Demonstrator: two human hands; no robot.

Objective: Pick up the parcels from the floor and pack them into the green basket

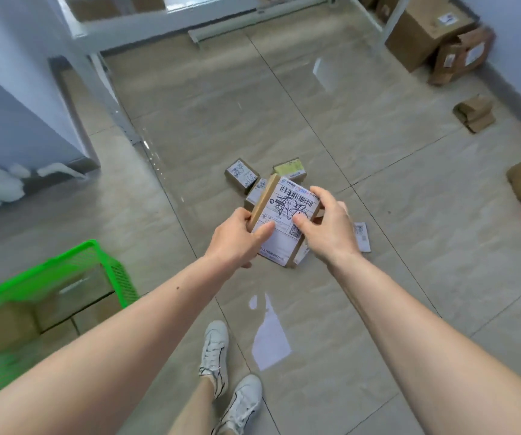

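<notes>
I hold a flat brown parcel with a white shipping label above the floor, in the middle of the view. My left hand grips its left edge, thumb on the label. My right hand grips its right edge, thumb and fingers over the label. Behind it on the tiles lie small parcels: one with a scribbled label, one with a yellow-green label, and one partly hidden. The green basket stands at the lower left, with several brown boxes inside.
A flat white-labelled packet lies right of my hands. More brown parcels sit along the right wall, with big cartons at the back right. A white metal shelf frame stands at the back left. My feet are below.
</notes>
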